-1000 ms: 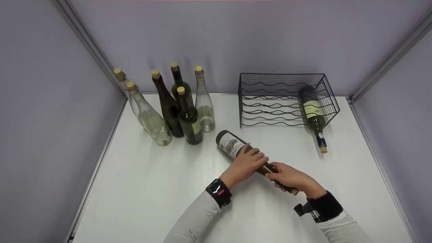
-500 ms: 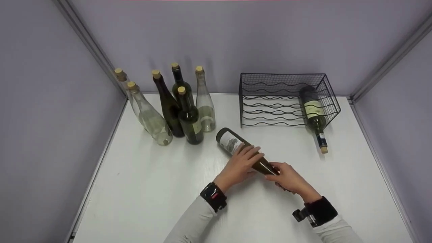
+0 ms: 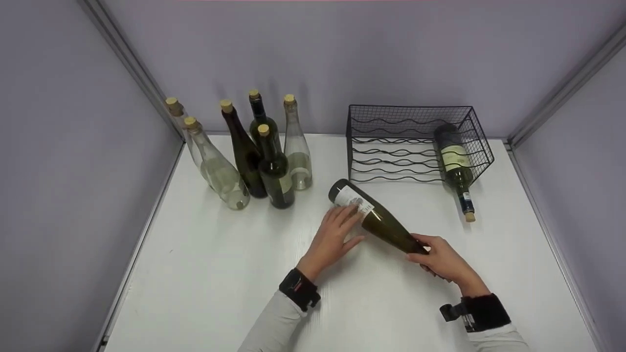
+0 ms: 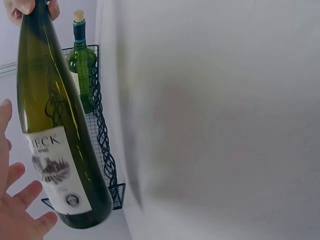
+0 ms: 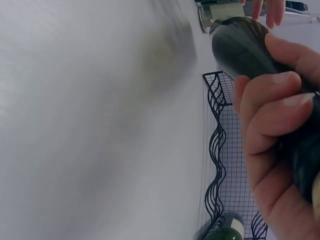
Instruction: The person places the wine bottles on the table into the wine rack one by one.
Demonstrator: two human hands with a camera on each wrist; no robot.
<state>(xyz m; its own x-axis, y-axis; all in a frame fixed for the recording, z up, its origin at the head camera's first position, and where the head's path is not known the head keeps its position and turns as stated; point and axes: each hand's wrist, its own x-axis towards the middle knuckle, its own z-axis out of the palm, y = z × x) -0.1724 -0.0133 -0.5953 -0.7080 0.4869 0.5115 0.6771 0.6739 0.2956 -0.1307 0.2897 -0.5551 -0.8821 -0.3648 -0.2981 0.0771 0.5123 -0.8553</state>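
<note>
Pale grey walls [image 3: 411, 58] enclose a white surface [image 3: 195, 274], above which an olive-green bottle [image 3: 389, 229] seems lifted, tilted in front of the wire rack [image 3: 411, 106]. The left hand [image 3: 332, 239] has loosened, fingers spread beside the label [image 3: 349, 196], contact unclear; the right hand [image 3: 442, 259] keeps its fingers curled round the neck, probably carrying the weight alone.

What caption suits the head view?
Right hand grips a white-labelled wine bottle by its neck, left hand beside it, near a wire wine rack.
</note>
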